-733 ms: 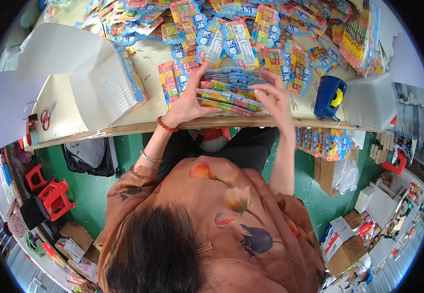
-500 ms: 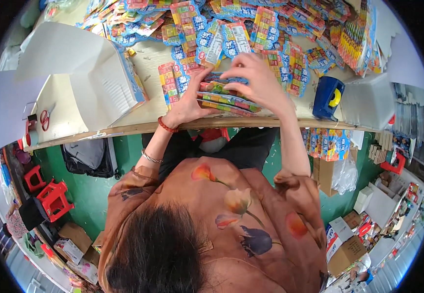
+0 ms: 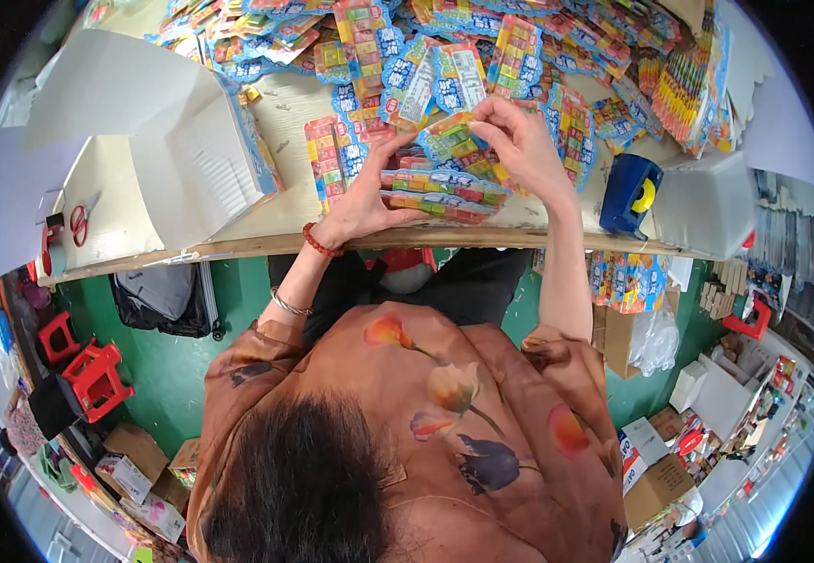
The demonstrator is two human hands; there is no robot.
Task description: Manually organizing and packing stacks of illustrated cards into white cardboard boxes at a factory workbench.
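Observation:
Near the table's front edge stands a stack of colourful candy packs [image 3: 440, 200], blue with rows of bright coloured squares. Wrapped round the stack's left end, my left hand [image 3: 365, 202] keeps its fingers behind and its thumb in front. My right hand [image 3: 519, 145] pinches the upper corner of one candy pack [image 3: 454, 141], which leans up above the rest of the stack. Just beyond both hands lie more loose packs [image 3: 416, 84], some with their pale backs up.
A big heap of packs [image 3: 482, 19] covers the far side. An open white display box [image 3: 182, 159] and red scissors [image 3: 79, 223] are on the left. A blue tape dispenser [image 3: 629, 194] stands at right, beside a translucent box [image 3: 702, 206] and upright packs [image 3: 693, 94].
My right hand has moved up and a little to the right, lifting the top edge of one pack out of the stack. My left hand stays round the stack.

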